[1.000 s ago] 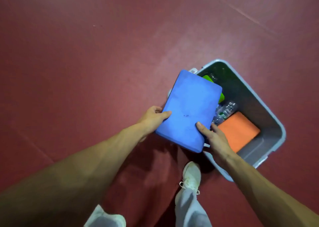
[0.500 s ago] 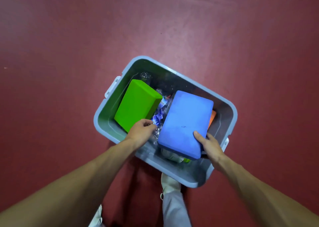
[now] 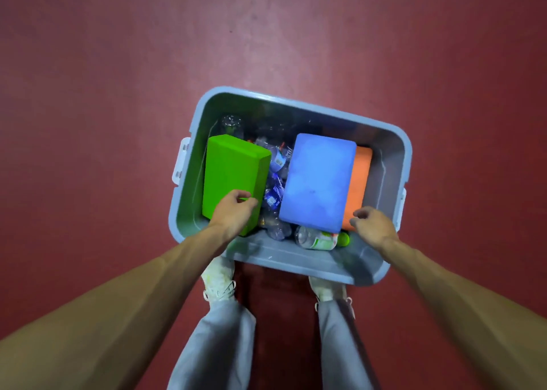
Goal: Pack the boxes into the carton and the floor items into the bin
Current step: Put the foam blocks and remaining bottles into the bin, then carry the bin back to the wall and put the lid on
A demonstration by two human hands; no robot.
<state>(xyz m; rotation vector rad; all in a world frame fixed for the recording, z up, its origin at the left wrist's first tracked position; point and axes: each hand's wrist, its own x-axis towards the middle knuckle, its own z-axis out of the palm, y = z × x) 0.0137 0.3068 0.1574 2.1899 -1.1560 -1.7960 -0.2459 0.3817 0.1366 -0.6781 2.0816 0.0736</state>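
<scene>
A grey-blue plastic bin (image 3: 296, 106) stands on the red floor in front of my feet. Inside it, a green foam block (image 3: 233, 173) leans at the left and a blue foam block (image 3: 318, 182) lies on top toward the right, partly covering an orange block (image 3: 359, 182). Crushed clear plastic bottles (image 3: 276, 179) fill the gap between them. My left hand (image 3: 233, 213) hovers over the near end of the green block with loosely curled fingers. My right hand (image 3: 373, 223) hangs just off the blue block's near right corner, fingers loosely curled and holding nothing.
A bottle with a green label (image 3: 318, 238) lies against the bin's near wall. White latches (image 3: 179, 164) stick out from the bin's left side. My two white shoes (image 3: 219, 283) stand just behind the bin on the red floor (image 3: 103, 123).
The blue block has gone from both my hands, held beside the bin, to lying inside it. My right hand has let go and drawn back; my left has shifted over the green block.
</scene>
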